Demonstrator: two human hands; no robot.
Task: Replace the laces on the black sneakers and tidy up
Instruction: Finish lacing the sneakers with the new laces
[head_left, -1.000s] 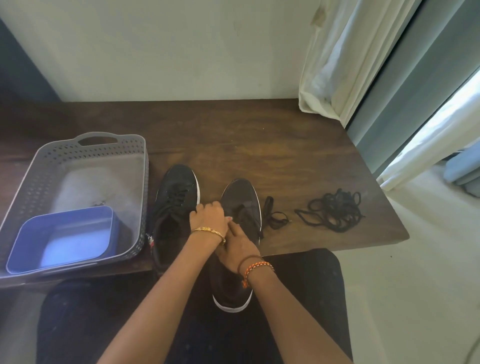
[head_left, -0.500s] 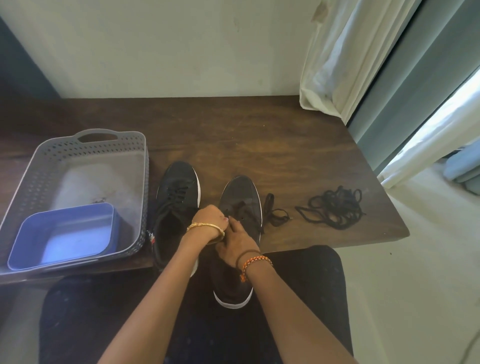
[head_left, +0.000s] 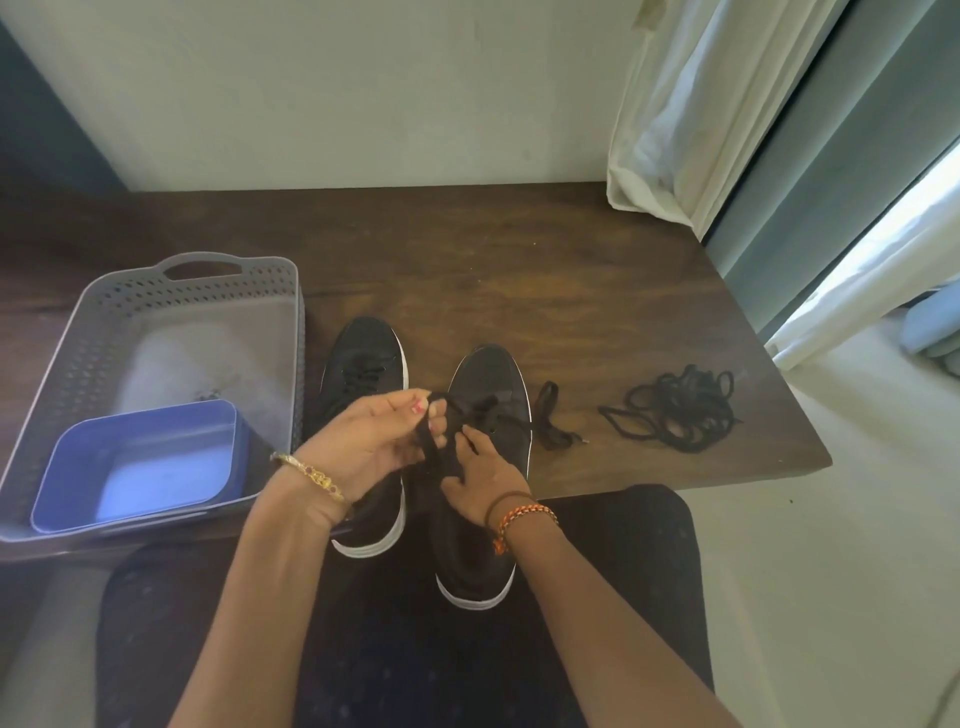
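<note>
At frame centre the left hand (head_left: 363, 447) pinches a lace (head_left: 439, 431) while the right hand (head_left: 483, 478) grips the right sneaker (head_left: 488, 395); a loose pinch could let it slip back out.

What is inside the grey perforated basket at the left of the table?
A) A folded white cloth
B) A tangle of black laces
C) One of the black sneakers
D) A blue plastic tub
D: the blue plastic tub sits in the near end of the grey basket; the tangle of laces lies on the table at the right.
</note>
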